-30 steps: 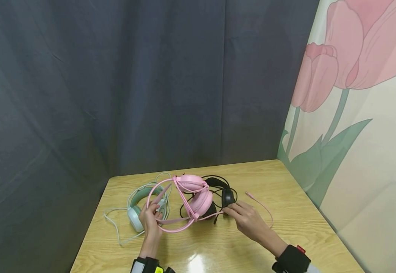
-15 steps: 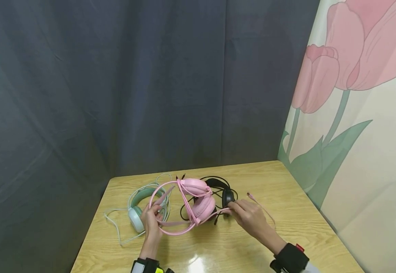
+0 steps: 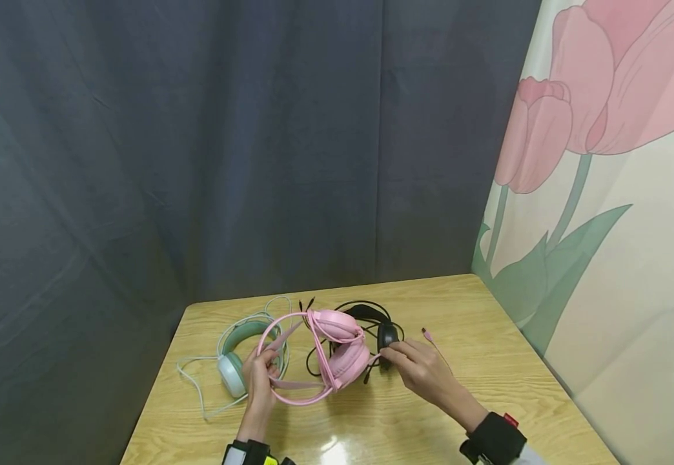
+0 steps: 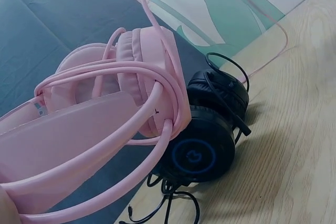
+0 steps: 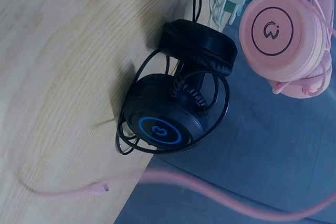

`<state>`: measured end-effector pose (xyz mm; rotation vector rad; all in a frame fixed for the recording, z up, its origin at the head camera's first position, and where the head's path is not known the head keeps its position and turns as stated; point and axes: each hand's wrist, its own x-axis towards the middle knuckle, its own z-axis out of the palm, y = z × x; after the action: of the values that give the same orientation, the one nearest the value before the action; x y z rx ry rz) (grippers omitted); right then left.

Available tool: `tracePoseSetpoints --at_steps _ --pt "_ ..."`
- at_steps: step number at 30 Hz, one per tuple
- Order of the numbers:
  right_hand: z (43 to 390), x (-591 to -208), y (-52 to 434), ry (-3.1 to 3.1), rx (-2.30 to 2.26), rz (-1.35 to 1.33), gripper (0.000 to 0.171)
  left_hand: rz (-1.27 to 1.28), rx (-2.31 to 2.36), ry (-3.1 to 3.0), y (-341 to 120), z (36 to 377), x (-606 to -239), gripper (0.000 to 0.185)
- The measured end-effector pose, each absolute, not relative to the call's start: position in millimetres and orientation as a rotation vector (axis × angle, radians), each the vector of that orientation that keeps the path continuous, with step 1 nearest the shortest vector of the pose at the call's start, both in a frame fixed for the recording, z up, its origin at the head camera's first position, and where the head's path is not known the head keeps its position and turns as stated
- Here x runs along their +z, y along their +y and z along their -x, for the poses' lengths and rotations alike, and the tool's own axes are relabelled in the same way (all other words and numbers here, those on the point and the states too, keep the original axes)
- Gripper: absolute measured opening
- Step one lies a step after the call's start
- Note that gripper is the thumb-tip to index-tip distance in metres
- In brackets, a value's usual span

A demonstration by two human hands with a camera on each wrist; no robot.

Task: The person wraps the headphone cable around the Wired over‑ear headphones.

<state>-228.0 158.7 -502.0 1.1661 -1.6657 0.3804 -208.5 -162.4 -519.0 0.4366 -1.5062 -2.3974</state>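
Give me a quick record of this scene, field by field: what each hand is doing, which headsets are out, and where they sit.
left hand: holds the headband of the pink headset, lifted off the table
right hand: pinches the pink cable near the ear cups
black headset: lies on the wooden table behind the pink one, its cable looped round it
mint headset: lies on the table beside the left hand, with a pale cable
pink plug end: above the table beyond the right hand; contact unclear
backdrop: dark curtain, tulip panel at right
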Motion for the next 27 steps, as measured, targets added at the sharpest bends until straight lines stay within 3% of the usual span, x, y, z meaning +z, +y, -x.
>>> tracePoseSetpoints --at_steps 6,13,27 --pt "232 -495 159 -1.608 0.392 -1.079 0.032 -0.416 -2.402 -1.56 -164 206 -519 0.014" --pt "234 -487 154 -1.568 0.396 -1.151 0.025 -0.357 -2.444 -1.584 -165 208 -520 0.012" --pt "240 -481 151 -1.57 0.435 -1.121 0.028 -0.274 -2.465 -1.671 -163 210 -525 0.011"
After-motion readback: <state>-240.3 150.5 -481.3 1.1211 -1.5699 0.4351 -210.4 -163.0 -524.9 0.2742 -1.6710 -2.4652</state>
